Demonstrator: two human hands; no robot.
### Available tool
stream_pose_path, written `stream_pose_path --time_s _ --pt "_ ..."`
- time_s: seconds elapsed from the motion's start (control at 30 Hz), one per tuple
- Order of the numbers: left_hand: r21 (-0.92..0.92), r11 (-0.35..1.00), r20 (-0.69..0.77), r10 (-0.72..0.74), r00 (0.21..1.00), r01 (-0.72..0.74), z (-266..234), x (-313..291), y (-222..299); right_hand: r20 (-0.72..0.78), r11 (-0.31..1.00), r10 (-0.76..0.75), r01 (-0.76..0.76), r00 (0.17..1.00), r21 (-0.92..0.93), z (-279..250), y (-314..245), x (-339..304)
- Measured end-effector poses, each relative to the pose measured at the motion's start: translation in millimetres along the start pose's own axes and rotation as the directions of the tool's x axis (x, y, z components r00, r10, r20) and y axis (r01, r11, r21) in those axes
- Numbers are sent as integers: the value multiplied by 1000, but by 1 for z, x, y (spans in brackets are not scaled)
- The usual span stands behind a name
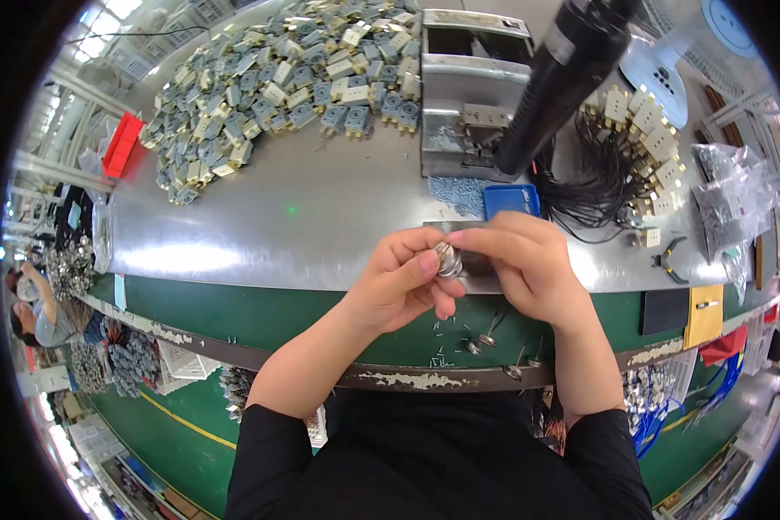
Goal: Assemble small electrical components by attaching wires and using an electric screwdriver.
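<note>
Close in front of me, my left hand is closed round a small, round, shiny metal part. Its thumb and fingers pinch the part's sides. From the other side comes my right hand, its index fingertip at the part's upper end and the other fingers curled in. What the right fingertips pinch is hidden or too small to name. Below the hands, several similar metal parts with thin stems lie on the green mat near the bench edge. Small loose screws or pins are scattered beside them.
A big heap of grey and cream switch-like blocks covers the back left. A metal box, black cylindrical tool, blue tray and corded blocks stand beyond my hands. Pliers lie right; another person is far left.
</note>
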State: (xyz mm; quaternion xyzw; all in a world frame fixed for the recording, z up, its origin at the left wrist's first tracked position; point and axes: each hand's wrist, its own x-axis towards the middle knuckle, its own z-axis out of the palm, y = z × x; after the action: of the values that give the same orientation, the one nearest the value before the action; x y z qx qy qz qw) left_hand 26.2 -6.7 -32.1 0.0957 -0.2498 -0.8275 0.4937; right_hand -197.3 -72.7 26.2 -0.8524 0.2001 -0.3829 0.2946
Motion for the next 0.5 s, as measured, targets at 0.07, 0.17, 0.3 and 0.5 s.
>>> stream_pose_path --time_s 0.07,0.17,0.3,0.5 --pt "-114 993 -79 3 997 -12 -2 0 -2 49 995 95 -96 994 6 0 -12 3" --pt "23 1000 -172 -12 985 16 8 2 1 67 975 180 -187 981 117 3 -16 0" --pt "148 989 -275 34 961 7 20 4 4 122 917 332 -351 935 190 5 -18 -1" --pt "841 540 -235 407 883 -25 33 10 -5 141 831 409 -431 902 351 9 -18 -3"
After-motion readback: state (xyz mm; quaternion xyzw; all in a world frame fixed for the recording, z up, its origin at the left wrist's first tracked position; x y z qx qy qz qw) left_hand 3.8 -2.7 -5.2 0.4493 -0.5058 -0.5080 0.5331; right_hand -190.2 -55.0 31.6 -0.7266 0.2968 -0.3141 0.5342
